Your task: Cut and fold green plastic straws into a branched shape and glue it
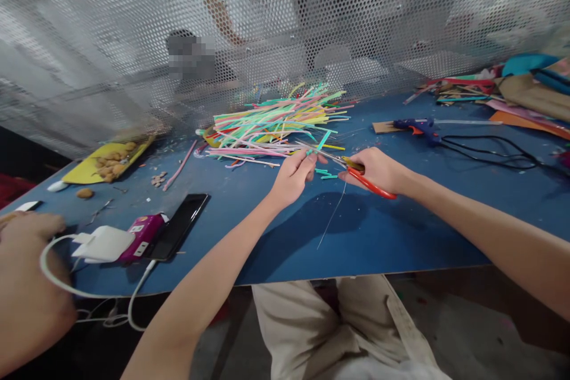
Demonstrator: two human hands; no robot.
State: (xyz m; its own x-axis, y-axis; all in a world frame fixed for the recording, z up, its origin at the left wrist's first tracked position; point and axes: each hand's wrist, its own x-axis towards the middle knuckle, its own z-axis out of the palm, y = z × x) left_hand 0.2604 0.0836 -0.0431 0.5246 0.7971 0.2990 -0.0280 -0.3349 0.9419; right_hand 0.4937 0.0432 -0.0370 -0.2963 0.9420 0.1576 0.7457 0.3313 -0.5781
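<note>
Straw [321, 143], teal, is pinched by the left hand [291, 177] mid-counter, its fingers closed on it. Right hand [376, 169] grips scissors [356, 173], blades at the straw. Cut bits [327, 174] lie below; the big pile [276, 122] near the counter's [401, 231] far edge remains uncut.

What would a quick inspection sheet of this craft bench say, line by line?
Surface: blue table, scuffed, flecked with scraps.
Job's things: red-handled scissors in the right hand; left hand pinches a thin strip at the blades; a thin wire hangs below; pile of coloured straws behind.
Clutter: glue gun, phone, pink box, yellow sheet with nuts, paper offcuts.
Hands: both closed on their things.
Cables: white charger and lead; black cord.
Surroundings: perforated metal screen; another person's hand at left.
</note>
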